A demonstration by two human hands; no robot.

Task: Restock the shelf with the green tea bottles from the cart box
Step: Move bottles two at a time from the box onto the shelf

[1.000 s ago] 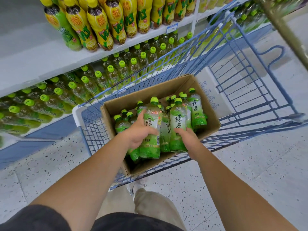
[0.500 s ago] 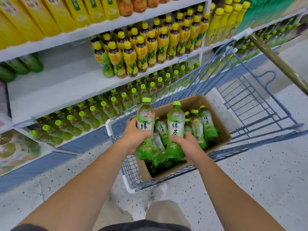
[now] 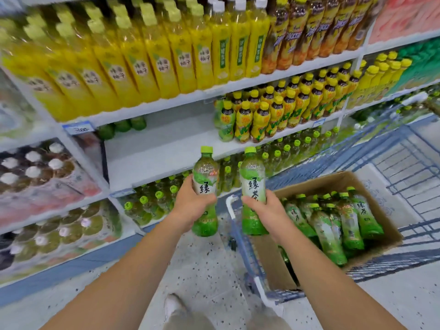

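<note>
Shoe [image 3: 173, 306] and pale trouser legs sat at the very bottom of my view, on a speckled floor [image 3: 202, 265]. Both my bare forearms ran out in front of me, and each hand had a green tea bottle. My left hand [image 3: 190, 206] was wrapped round the middle of one bottle [image 3: 206, 175], thumb across the label, and my right hand [image 3: 269, 210] was curled round the lower half of the other [image 3: 252, 177]. Both were upright, green caps up, side by side with a small gap, and well clear of the box. Just right of my right arm was the blue wire cart [image 3: 328, 163] with the open cardboard box [image 3: 273, 265] in it, and the rest of the green tea bottles [image 3: 328, 234] were leaning in there in a loose bunch, caps toward the shelving. Behind the two bottles, the middle shelf [image 3: 162, 148] had a long bare white stretch, with a few green bottles [image 3: 121, 126] tucked at the back left and yellow-labelled bottles [image 3: 262, 115] packed on its right end. The shelf below it held rows of green-capped bottles [image 3: 154, 198]. Up top was a big row of tall yellow bottles [image 3: 142, 55]. The stuff far left was too blurry to tell.
</note>
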